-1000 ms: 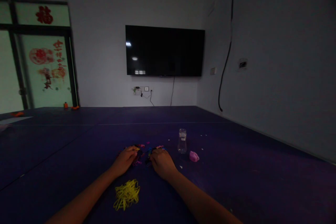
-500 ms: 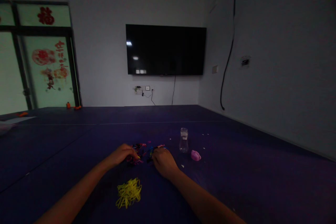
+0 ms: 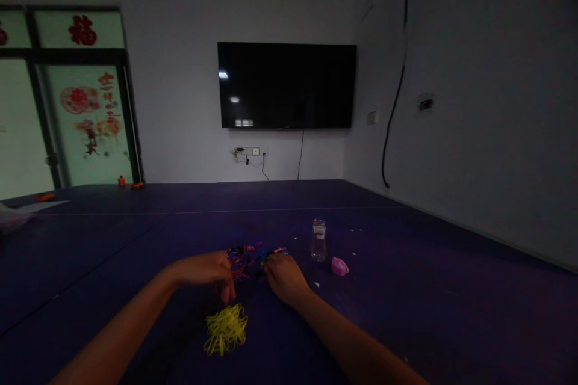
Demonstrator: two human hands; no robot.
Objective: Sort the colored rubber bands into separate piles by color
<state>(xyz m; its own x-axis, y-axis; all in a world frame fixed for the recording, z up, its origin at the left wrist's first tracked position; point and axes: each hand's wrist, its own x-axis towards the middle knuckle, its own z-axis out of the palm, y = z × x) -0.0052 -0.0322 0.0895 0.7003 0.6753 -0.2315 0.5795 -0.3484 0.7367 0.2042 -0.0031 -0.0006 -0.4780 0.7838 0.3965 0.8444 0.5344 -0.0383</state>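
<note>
My left hand (image 3: 215, 274) is just above the near yellow pile, its fingers bent down and drawn together. Whatever lies between its fingertips is too small to make out. Under it is a loose heap of yellow rubber bands (image 3: 226, 331). My right hand (image 3: 284, 277) rests with curled fingers on a small heap of mixed-colour rubber bands (image 3: 270, 254), pressing into it; the fingertips are partly hidden. Beyond my left hand lies another heap of pink, red, blue and dark rubber bands (image 3: 239, 260).
Right of my hands a clear bottle (image 3: 318, 246) stands upright without a lid, beside a pink cap (image 3: 339, 266). Small white scraps (image 3: 316, 284) lie around them on the dark blue surface (image 3: 158, 234). Orange objects (image 3: 136, 185) and a pale sheet (image 3: 45, 207) are far left.
My left hand has moved back from the mixed-colour heap toward the yellow rubber bands, its fingers turning downward. My right hand stays at its heap. The view has shifted slightly.
</note>
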